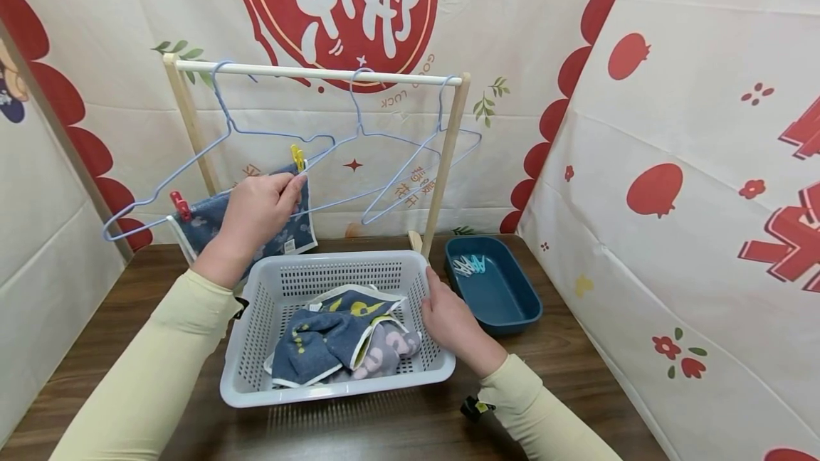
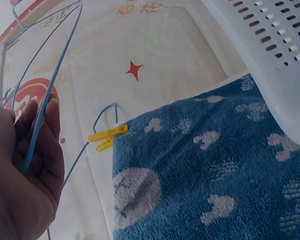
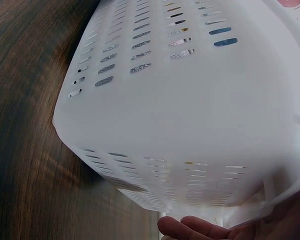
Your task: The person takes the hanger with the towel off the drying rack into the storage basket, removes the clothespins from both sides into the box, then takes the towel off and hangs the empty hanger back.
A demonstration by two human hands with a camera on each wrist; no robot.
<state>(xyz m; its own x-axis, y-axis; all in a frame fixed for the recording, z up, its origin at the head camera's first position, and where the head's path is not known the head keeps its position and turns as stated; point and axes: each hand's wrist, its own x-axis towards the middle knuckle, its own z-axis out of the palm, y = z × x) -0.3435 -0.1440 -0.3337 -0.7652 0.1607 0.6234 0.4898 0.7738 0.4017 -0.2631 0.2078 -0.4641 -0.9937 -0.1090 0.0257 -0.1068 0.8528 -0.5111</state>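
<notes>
My left hand (image 1: 256, 212) grips the left end of the middle blue wire hanger (image 1: 360, 131), which hooks over the rack's bar. Close beside that hand, a blue patterned towel (image 1: 295, 223) hangs on the left hanger (image 1: 228, 124), pinned by a red clothespin (image 1: 181, 205) and a yellow clothespin (image 2: 107, 134). My right hand (image 1: 455, 319) holds the right rim of a white laundry basket (image 1: 339, 391), some fingers (image 3: 190, 229) showing outside it. Inside the basket lie a crumpled navy towel (image 1: 314, 347) and a grey-pink one (image 1: 387, 353).
A wooden rack (image 1: 446, 155) stands behind the basket, with a third blue hanger (image 1: 440, 116) at its right end. To the right, a dark blue tray (image 1: 506, 304) holds several clothespins (image 1: 470, 265). Printed cloth walls (image 1: 608, 233) enclose the brown table (image 1: 551, 368).
</notes>
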